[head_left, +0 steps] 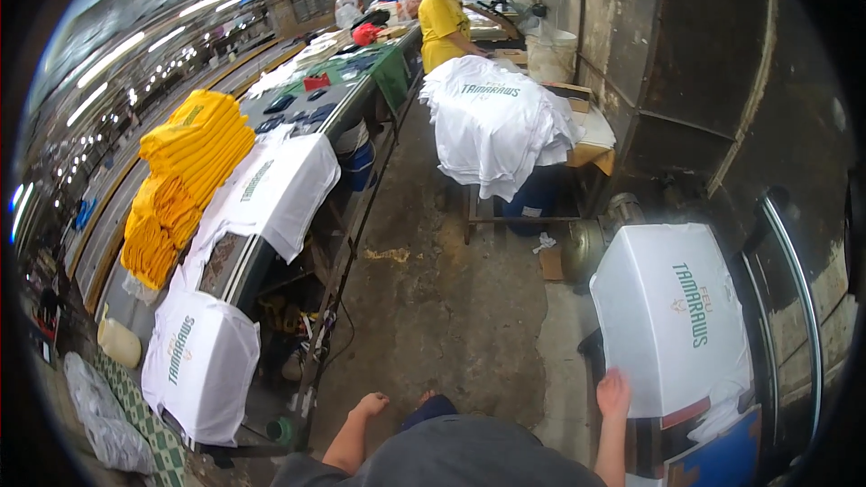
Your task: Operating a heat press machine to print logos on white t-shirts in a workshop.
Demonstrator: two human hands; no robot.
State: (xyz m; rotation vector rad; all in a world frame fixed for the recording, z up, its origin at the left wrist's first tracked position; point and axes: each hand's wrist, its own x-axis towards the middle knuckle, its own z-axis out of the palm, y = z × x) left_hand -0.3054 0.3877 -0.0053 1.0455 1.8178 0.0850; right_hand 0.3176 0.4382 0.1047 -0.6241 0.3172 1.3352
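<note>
My left hand (pixel 373 404) hangs empty near my body, fingers curled. My right hand (pixel 613 388) is raised at the near left corner of a white T-shirt (pixel 636 307) with green and orange print, spread over a flat platen at right; its fingers look loosely apart, touching or very near the cloth. Another printed white shirt (pixel 194 374) lies on the long bench at lower left, with a further one (pixel 275 194) beyond it. A pile of white shirts (pixel 494 131) rests on a metal-framed table ahead.
A co-worker in yellow (pixel 440 32) stands beyond the pile. Folded yellow garments (pixel 185 158) are stacked on the left bench, near a plastic jug (pixel 119 341). A concrete aisle (pixel 424 307) runs between the benches. A curved metal bar (pixel 794 280) and dark wall panels border the right side.
</note>
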